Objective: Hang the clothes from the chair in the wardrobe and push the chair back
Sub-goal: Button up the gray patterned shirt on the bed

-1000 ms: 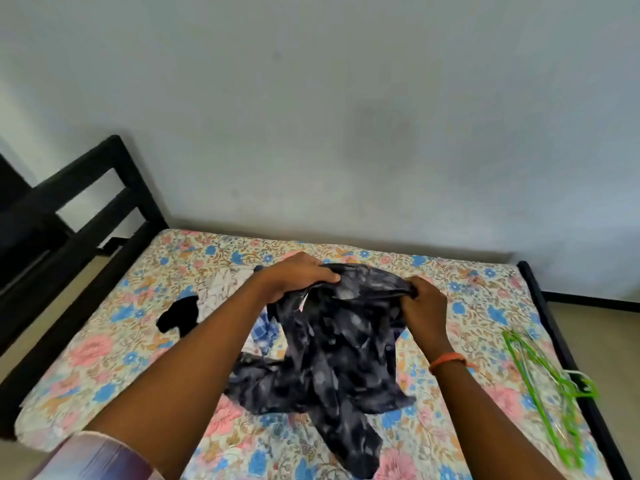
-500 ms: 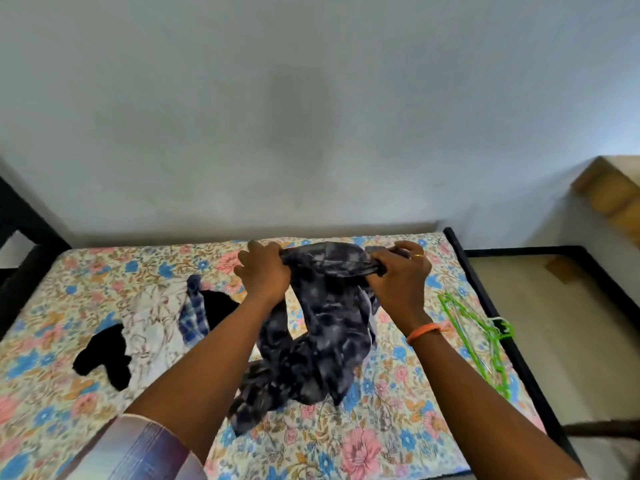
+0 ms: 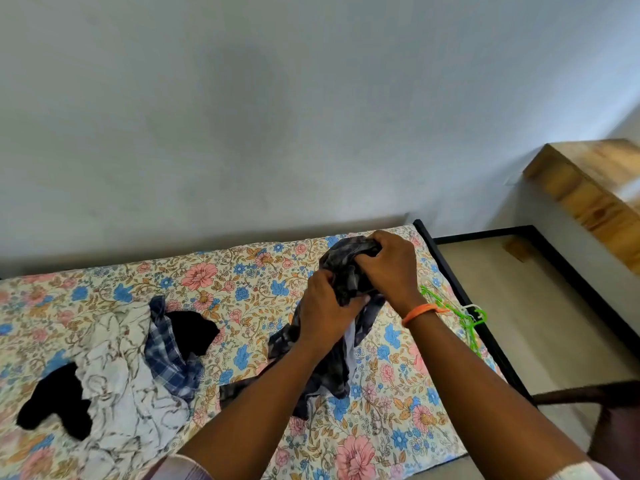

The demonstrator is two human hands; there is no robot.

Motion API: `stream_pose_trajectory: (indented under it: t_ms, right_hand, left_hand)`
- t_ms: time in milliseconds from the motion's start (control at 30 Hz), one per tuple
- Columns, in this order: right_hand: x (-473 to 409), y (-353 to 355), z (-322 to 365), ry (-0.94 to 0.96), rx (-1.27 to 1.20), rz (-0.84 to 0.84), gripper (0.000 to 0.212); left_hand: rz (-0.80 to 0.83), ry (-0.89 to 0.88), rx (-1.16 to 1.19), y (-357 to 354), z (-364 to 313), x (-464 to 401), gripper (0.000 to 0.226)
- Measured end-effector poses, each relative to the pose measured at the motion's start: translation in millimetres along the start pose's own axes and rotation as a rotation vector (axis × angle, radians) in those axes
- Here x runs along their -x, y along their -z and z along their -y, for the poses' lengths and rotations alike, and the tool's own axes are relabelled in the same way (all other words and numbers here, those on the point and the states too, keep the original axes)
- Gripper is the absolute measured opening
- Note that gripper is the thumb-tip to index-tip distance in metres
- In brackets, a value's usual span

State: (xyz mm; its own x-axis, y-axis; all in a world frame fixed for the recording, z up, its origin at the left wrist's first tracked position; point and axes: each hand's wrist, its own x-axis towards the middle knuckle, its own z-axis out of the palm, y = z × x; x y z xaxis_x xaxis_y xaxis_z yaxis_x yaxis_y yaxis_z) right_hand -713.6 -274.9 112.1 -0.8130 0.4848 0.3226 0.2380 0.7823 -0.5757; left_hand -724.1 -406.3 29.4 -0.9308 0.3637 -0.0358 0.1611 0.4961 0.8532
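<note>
A dark grey patterned garment (image 3: 341,271) is bunched above the floral bed (image 3: 242,282). My left hand (image 3: 323,311) grips its lower part and my right hand (image 3: 389,268) grips its top; its tail trails down onto the sheet. Green plastic hangers (image 3: 465,320) lie at the bed's right edge, just past my right wrist. A pile of other clothes lies at the left: a white printed piece (image 3: 114,382), a blue checked piece (image 3: 166,355) and black pieces (image 3: 192,332). Part of the dark chair (image 3: 588,398) shows at the lower right.
The bed's black frame (image 3: 464,296) runs along the right side, with bare floor (image 3: 540,327) beyond it. A wooden unit (image 3: 588,188) stands at the far right against the grey wall (image 3: 277,116).
My hands have come close together and gathered the dark garment into a bunch, shifting it right toward the hangers. The view has swung right too.
</note>
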Motion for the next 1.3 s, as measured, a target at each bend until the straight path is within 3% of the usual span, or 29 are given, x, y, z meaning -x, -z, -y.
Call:
stream_pose_trajectory:
  t_ms: [133,233,367,467,500,567,633,733,800,867,933,1000,1133,1300]
  right_hand:
    - [-17,11,-26,0.078,0.067,0.178,0.026]
    - [-38,21,-52,0.108,0.18,0.319,0.035]
    - [-92,18,-68,0.146,0.352,0.671,0.036]
    - [-132,-13,-73,0.189,0.323,0.652,0.02]
    - [-141,-26,-75,0.182,0.239,0.606,0.025]
    - [-151,-51,-76,0.082,-0.023,0.616,0.063]
    - [-136,-74,-76,0.03,-0.175,0.671,0.077]
    - [-86,-118,-125,0.001,-0.241,0.815,0.064]
    - [-31,-124,-161,-0.187,-0.206,0.965,0.061]
    - [18,-128,-201,-0.342,-0.171,1.035,0.05]
    - [54,-134,-238,-0.461,-0.151,1.02,0.038]
    - [73,-144,-261,-0.533,-0.17,0.984,0.033]
    - [88,-180,-293,-0.65,-0.202,0.873,0.028]
    - [96,-240,-339,-0.838,-0.336,0.739,0.026]
  left_hand:
    - [0.093,0.146,0.015,-4,27,-7,0.01]
    - [0.082,0.245,-0.085,-5,49,-9,0.015]
    - [0.106,0.302,-0.106,-17,59,-16,0.021]
    - [0.091,0.312,-0.117,-26,55,-27,0.024]
    - [0.064,0.337,-0.111,-29,57,-33,0.024]
    - [-0.03,0.405,-0.095,-33,57,-47,0.025]
    - [-0.095,0.46,-0.095,-30,65,-56,0.025]
    - [-0.132,0.658,-0.122,-45,96,-65,0.013]
    - [-0.109,0.751,-0.181,-56,119,-61,0.015]
    - [-0.081,0.768,-0.243,-73,136,-54,0.03]
    - [-0.073,0.757,-0.263,-92,142,-46,0.038]
    - [-0.052,0.752,-0.237,-108,144,-40,0.028]
    - [0.079,0.618,-0.305,-142,170,-29,0.017]
    - [0.212,0.606,-0.387,-192,232,-34,0.019]
